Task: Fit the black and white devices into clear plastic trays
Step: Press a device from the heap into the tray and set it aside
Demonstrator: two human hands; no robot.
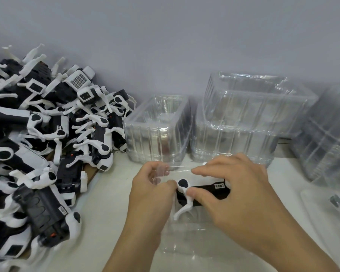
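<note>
- My left hand (152, 190) is pinching the clear tray's (186, 228) rim, fingers curled.
- My right hand (234, 193) is clamping the black-and-white device (202, 190) over its cavity (press evenly, I'd judge).

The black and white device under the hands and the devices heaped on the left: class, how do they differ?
The black and white device lies alone inside a clear plastic tray; the heaped devices lie loose and tangled, in no tray. The left hand and right hand both touch the single one; nothing touches the heap. Both share black bodies and white limbs.
</note>
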